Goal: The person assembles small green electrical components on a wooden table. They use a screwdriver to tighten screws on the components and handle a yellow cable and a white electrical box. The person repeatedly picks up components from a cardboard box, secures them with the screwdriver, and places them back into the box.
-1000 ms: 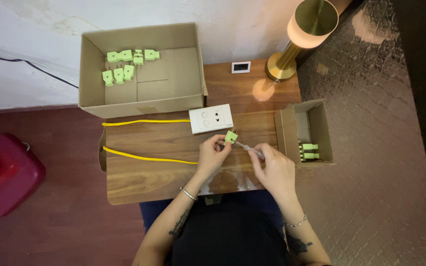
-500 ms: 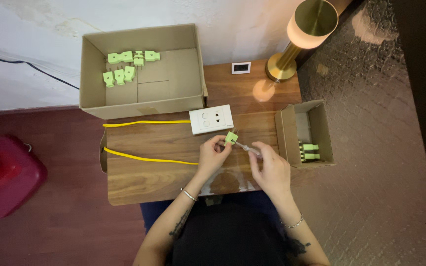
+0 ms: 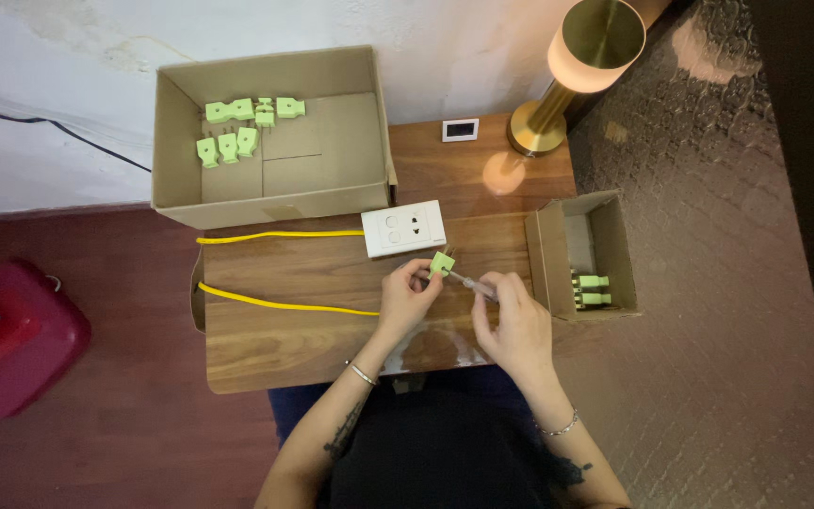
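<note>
large open brown cardboard box [image 3: 369, 123] at the table's far left edge, pale green connectors inside. smaller open brown cardboard box [image 3: 548, 253] at the right edge, lying perhaps on its side, a few green pieces within. small white-framed dark screen [image 3: 461, 129] standing near the lamp base.

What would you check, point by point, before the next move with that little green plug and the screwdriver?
1. Green plug gripped in left hand: ok.
2. Screwdriver held by right hand: ok.
3. Tip seated on the plug's screw: cannot tell, too small.
4. Yellow cable lying flat on the wooden table, running to the left hand: ok.
5. White socket apart from both hands: ok.
6. Small box with green plugs near the right hand: ok.
</note>
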